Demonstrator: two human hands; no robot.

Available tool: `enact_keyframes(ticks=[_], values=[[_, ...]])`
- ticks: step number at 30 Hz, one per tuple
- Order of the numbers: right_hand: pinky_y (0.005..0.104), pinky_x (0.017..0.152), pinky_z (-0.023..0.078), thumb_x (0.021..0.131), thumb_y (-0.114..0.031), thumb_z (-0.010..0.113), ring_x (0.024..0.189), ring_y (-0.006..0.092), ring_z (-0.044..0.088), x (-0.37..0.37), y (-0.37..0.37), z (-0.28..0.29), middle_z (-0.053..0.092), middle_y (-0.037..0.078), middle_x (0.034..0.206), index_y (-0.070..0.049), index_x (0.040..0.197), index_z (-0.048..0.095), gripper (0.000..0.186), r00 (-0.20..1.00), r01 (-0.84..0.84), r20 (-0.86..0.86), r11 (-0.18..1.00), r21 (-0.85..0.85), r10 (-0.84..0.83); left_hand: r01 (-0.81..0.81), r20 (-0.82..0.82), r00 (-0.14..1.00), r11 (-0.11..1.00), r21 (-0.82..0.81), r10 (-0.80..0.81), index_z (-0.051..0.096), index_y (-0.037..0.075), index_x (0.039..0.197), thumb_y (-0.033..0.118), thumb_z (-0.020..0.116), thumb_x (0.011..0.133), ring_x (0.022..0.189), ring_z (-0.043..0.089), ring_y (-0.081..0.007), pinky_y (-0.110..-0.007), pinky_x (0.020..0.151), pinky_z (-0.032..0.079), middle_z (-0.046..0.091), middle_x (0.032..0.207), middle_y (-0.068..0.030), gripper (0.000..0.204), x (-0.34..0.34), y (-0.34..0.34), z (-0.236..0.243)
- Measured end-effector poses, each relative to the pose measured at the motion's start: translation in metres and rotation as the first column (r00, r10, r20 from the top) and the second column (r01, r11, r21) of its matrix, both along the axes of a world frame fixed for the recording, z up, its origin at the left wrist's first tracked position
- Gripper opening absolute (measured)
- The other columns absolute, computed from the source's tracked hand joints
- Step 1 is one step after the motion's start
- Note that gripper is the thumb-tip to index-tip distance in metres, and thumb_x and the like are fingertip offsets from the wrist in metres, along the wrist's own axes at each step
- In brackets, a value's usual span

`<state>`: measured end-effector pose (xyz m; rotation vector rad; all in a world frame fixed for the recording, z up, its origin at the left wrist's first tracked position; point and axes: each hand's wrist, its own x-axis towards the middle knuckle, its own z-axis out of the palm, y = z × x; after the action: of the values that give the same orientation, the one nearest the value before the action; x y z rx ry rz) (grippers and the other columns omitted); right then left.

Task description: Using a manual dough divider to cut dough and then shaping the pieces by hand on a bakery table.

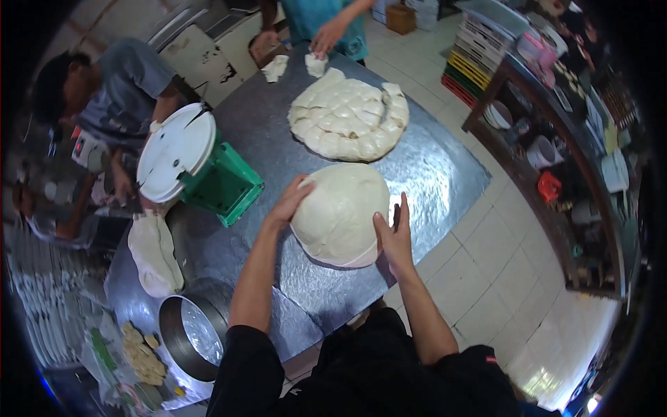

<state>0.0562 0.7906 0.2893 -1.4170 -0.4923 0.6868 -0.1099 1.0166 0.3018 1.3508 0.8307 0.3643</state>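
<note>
A large, smooth round of pale dough (342, 215) sits on the metal tabletop in front of me. My left hand (290, 200) is closed against its left side, fingertips curving over the upper edge. On the opposite side, my right hand (396, 235) is open, its thumb against the dough and its fingers stretched away from me. Just beyond lies a wide, flat mass of dough (340, 115), scored into many lumps. Two small dough pieces (276, 68) lie at the table's far end, one touched by another person's hand (326, 40).
A green scale (226, 182) with a round white pan (177, 153) stands to the left. Near it are a long dough piece (154, 256) and a round metal ring or pan (193, 337). Another person (128, 83) stands on the left. Wooden shelving (542, 132) lines the right.
</note>
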Motion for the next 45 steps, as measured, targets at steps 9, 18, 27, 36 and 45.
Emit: enact_keyframes(ticks=[9, 18, 27, 36, 45], values=[[0.037, 0.087, 0.054, 0.085, -0.015, 0.071, 0.1, 0.0232, 0.064, -0.051, -0.019, 0.062, 0.063, 0.014, 0.114, 0.001, 0.128, 0.053, 0.049, 0.894, -0.354, -0.255, 0.929, 0.105, 0.369, -0.375, 0.061, 0.925, 0.883, 0.28, 0.374, 0.05, 0.006, 0.115, 0.029, 0.078, 0.083, 0.097, 0.058, -0.0153, -0.033, 0.085, 0.048, 0.06, 0.102, -0.0081, 0.049, -0.107, -0.144, 0.044], [0.0326, 0.084, 0.052, 0.074, -0.013, 0.082, 0.094, 0.0187, 0.063, -0.353, -0.026, 0.164, 0.065, 0.012, 0.105, 0.002, 0.118, 0.058, 0.052, 0.626, -0.757, -0.05, 0.622, 0.201, 0.778, -0.906, 0.386, 0.413, 0.414, 0.086, 0.825, 0.051, 0.004, 0.116, 0.011, 0.079, 0.076, 0.094, 0.059, -0.015, -0.029, 0.083, 0.049, 0.06, 0.101, -0.0052, 0.049, -0.426, -0.3, 0.155], [0.0316, 0.081, 0.053, 0.078, -0.013, 0.079, 0.089, 0.0205, 0.066, -0.552, 0.042, 0.101, 0.068, 0.011, 0.104, 0.0, 0.105, 0.065, 0.033, 0.444, -0.892, -0.192, 0.453, 0.0, 0.875, -0.944, 0.136, 0.322, 0.307, 0.121, 0.937, 0.047, 0.0, 0.128, 0.016, 0.074, 0.085, 0.104, 0.061, -0.0253, -0.035, 0.09, 0.049, 0.06, 0.116, -0.0162, 0.053, -0.63, -0.302, 0.114], [0.0491, 0.115, 0.027, 0.086, -0.018, 0.064, 0.142, 0.0424, 0.028, -0.643, 0.06, 0.071, 0.026, 0.022, 0.156, 0.0, 0.147, 0.034, 0.07, -0.374, -0.795, 0.763, 0.241, -0.557, 0.528, -0.37, -0.296, 0.59, 0.577, 0.728, 0.751, 0.038, -0.005, 0.144, 0.044, 0.037, 0.102, 0.143, 0.03, -0.0377, -0.048, 0.117, 0.021, 0.033, 0.153, -0.0234, 0.064, -0.635, -0.236, 0.059], [0.0583, 0.118, 0.004, 0.096, -0.038, 0.047, 0.15, 0.0397, 0.003, -0.64, 0.071, 0.04, 0.01, 0.013, 0.164, -0.013, 0.154, 0.027, 0.067, -0.538, -0.625, 0.682, 0.309, -0.717, 0.495, -0.122, -0.446, 0.429, 0.539, 0.833, 0.785, 0.035, -0.002, 0.148, 0.056, 0.045, 0.093, 0.149, 0.017, -0.0344, -0.057, 0.118, 0.006, 0.027, 0.158, -0.0177, 0.081, -0.616, -0.242, 0.019]])
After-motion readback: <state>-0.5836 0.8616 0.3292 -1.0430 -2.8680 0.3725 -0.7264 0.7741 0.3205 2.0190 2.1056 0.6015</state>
